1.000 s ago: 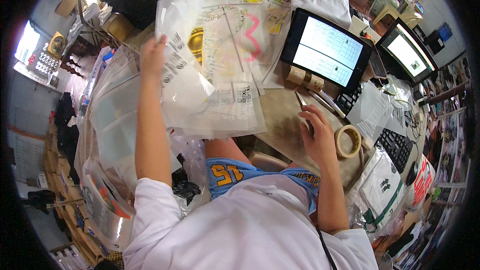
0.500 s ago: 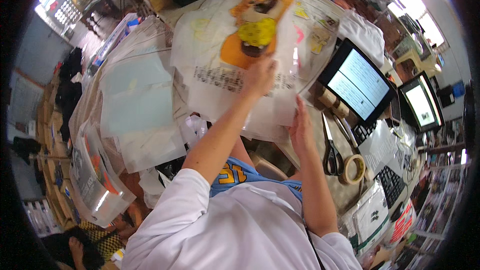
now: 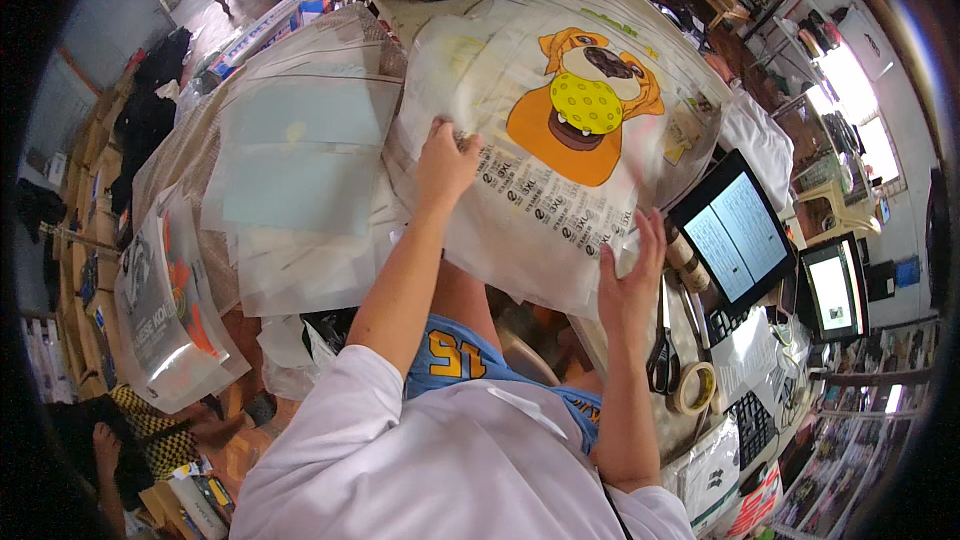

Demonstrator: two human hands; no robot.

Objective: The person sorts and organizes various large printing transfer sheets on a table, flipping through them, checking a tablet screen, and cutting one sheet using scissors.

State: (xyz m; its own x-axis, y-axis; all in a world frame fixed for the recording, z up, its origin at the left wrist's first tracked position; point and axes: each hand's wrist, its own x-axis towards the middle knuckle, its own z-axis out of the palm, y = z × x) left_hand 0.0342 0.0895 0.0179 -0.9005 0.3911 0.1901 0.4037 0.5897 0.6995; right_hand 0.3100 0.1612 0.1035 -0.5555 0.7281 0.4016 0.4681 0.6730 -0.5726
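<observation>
The printed sheet, translucent and bearing a cartoon dog with a yellow ball, lay aslant over a pile of other sheets on the counter, its picture facing up, seemingly so that it could be seen whole. The left grip was over its left side with the fingers bent; whether they pinched the sheet or only rested on it could not be told. The right grip was at the lower right edge, thumb and fingers parted widely and clamped on nothing, so the 2 flanked the sheet, probably to steady it. The scissors and tape roll sat just to the right, perhaps for easy reach, while the tablet stood beyond them, its lit screen apparently angled for reading.
</observation>
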